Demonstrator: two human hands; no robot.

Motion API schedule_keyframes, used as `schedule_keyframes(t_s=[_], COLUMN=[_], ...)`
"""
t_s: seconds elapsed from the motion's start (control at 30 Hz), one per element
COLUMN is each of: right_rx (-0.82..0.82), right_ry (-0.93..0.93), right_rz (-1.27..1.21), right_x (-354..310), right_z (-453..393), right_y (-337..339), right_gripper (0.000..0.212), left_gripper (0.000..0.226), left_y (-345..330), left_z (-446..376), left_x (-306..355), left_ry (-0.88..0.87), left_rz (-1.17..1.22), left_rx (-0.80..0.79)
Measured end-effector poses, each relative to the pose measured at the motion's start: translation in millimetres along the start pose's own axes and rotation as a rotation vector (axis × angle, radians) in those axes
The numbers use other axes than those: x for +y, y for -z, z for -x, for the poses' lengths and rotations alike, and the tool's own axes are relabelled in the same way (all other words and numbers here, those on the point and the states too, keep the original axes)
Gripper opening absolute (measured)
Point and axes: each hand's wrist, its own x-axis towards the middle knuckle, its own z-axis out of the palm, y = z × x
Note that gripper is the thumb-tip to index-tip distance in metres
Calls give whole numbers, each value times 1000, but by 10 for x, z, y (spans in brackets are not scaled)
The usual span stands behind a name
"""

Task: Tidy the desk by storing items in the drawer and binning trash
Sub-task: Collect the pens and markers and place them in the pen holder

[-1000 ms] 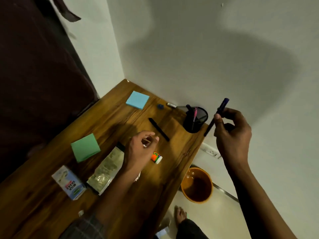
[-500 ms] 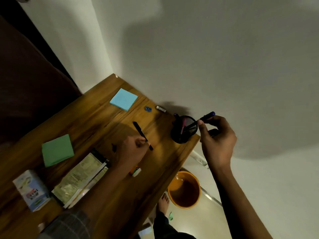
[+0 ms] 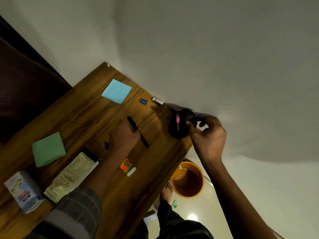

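The blue pen (image 3: 194,118), held up in the air against the wall a second ago, is now down at the rim of the pen cup (image 3: 181,125) right of centre, so it reads as being dropped in among the others instead of going to the drawer. Its long axis runs from lower left to upper right, blue cap poking out past the cup's right rim, the lower end hidden inside. The right hand (image 3: 208,135) pinches it between thumb and curled fingers. Meanwhile the left hand (image 3: 126,137) has come down onto the black pen (image 3: 138,131) lying mid-desk (image 3: 86,114), fingers curled over it; that pen points diagonally from upper left to lower right. The orange bin (image 3: 200,180) waits on the floor below the desk's edge.
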Motion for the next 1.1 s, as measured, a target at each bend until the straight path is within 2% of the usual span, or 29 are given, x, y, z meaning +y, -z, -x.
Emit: schedule_keyframes(t_s=[0.17, 0.3, 0.5, 0.57, 0.63, 0.8, 0.87, 0.97, 1.1], right_rx=[-62, -33, 6, -28, -102, -256, -277, -307, -329], right_ry=[14, -57, -102, -89, -71, -29, -1, 13, 24], right_rz=[39, -36, -170, -222, -252, -264, -299, -405, -460], right_x=[26, -18, -236, -318, -378, -531, -598, -673, -753], right_z=[52, 143, 358, 411, 448, 478, 489, 504, 480], right_y=[-4, 94, 289, 315, 308, 290, 304, 359, 458], right_gripper=[40, 53, 26, 19, 17, 49, 51, 42, 47], left_gripper=[41, 39, 32, 27, 20, 20, 21, 25, 26], left_y=[-30, -19, 122, 188, 249, 204, 157, 113, 117], left_z=[-27, -43, 50, 208, 457, 883, 958, 1028, 1077], left_x=[-20, -36, -48, -2, 70, 85, 109, 169, 231], left_ry=[-28, -41, -102, -194, -394, -849, -981, -1061, -997], left_rz=[-11, -19, 31, 18, -8, -54, -50, 0, 102], left_rx=[-65, -79, -89, -42, 1, 39, 81, 180, 235])
